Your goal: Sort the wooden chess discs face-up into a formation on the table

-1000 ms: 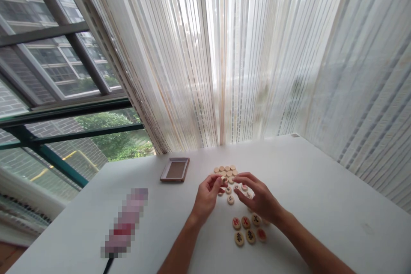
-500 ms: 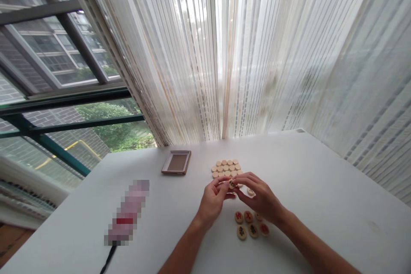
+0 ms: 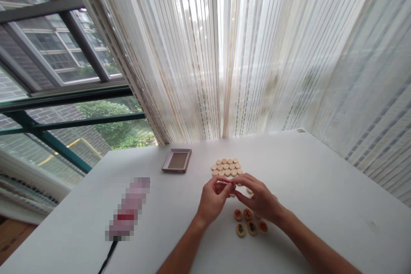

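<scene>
My left hand and my right hand meet fingertip to fingertip above the middle of the table. Both are closed in a pinch around a round wooden Chinese chess piece, now almost wholly covered by the fingers. Just beyond them, several pieces with blank faces up lie in close rows. Nearer to me are lettered pieces, among them a red-marked one and a black-marked one. My right hand partly covers this group. Other pieces beneath and beside the hands show only in part.
A shallow open box part with a brown rim lies at the back left of the white table. A blurred-out pink object with a black cord lies at the left. Sheer striped curtains hang along the far edge.
The marked face of the held piece was visible between the fingertips and is now hidden. My fingers have drawn closer together; the rows look the same.
</scene>
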`<state>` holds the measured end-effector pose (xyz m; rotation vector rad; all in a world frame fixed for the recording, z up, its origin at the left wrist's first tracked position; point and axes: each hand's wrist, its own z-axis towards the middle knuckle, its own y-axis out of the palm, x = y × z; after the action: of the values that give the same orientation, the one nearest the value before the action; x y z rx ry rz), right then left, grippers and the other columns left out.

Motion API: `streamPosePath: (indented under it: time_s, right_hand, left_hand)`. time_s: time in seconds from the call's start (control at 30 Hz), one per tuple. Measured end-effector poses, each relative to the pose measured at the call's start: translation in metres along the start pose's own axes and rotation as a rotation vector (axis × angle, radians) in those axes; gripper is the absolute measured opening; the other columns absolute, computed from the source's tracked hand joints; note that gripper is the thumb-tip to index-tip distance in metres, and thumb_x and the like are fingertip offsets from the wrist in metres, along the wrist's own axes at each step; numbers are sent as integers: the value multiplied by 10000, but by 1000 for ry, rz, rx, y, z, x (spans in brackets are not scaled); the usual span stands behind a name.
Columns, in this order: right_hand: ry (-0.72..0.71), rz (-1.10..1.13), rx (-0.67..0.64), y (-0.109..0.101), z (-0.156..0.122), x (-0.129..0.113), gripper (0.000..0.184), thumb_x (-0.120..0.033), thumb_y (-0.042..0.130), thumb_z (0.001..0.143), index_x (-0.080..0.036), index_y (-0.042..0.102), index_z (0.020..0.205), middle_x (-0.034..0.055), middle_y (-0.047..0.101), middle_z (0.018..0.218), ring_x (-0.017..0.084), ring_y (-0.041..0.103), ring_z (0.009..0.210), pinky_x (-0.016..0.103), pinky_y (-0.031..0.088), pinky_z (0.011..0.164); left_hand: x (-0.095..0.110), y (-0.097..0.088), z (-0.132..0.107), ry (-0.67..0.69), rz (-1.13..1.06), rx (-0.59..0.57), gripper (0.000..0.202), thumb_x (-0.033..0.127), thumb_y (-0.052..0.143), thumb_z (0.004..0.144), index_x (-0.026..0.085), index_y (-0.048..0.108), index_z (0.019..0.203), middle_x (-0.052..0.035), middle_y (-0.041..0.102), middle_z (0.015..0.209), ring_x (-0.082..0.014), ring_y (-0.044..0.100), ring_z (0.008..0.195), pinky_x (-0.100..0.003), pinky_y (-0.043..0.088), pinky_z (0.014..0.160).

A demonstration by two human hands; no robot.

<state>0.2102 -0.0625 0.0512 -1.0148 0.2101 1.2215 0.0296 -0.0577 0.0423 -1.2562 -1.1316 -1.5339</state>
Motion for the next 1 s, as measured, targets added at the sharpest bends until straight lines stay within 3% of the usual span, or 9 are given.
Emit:
streamPosePath:
  time_s: [0.23, 0.33, 0.5, 0.63, 0.8, 1.0]
  right_hand:
    - [133, 59, -7, -7, 1, -2, 254, -231, 611, 911, -272, 648, 1159, 43, 708, 1033, 190, 656, 886, 333, 567, 799]
    - [178, 117, 3, -8, 2, -1, 223, -280, 606, 924, -253, 657, 1139, 48, 717, 1032, 190, 668, 880, 337, 579, 809]
    - [271, 275, 141, -20, 4, 12, 258, -381, 635, 910, -222, 657, 1112, 76, 713, 1073, 215, 693, 944, 379, 587, 886]
    - [332, 328, 261, -34, 6, 29, 311, -436, 664, 883, -200, 644, 1085, 98, 721, 1044, 243, 694, 994, 409, 584, 903]
    - [370, 126, 220, -43, 5, 38, 305, -462, 604, 911, -205, 658, 1064, 80, 732, 969, 221, 709, 861, 379, 607, 796]
    - [253, -172, 71, -40, 2, 37, 226, -374, 519, 963, -247, 691, 1034, 52, 707, 944, 200, 667, 816, 344, 579, 733]
  left_hand:
    - [1, -1, -1, 35, -2, -104, 332, 410, 675, 881, 159, 587, 1080, -125, 757, 990, -230, 736, 866, -326, 580, 732]
    - [0, -1, -1, 57, 22, -98, 329, 390, 682, 879, 161, 581, 1092, -132, 750, 1009, -226, 733, 861, -333, 581, 751]
    - [4, -10, 1, 145, 297, 18, 232, 363, 604, 926, 179, 613, 1068, -97, 747, 951, -203, 721, 794, -315, 563, 716]
    - [9, -18, 0, 348, 625, 65, 172, 292, 556, 938, 219, 676, 1036, -85, 726, 973, -225, 673, 902, -358, 543, 793]
    - [4, -17, -1, 520, 903, -132, 167, 222, 593, 914, 248, 734, 999, -75, 736, 1017, -259, 614, 1004, -433, 484, 925]
    - [-7, -18, 2, 545, 982, -195, 163, 200, 639, 898, 272, 749, 993, -45, 754, 1023, -253, 612, 989, -424, 464, 905]
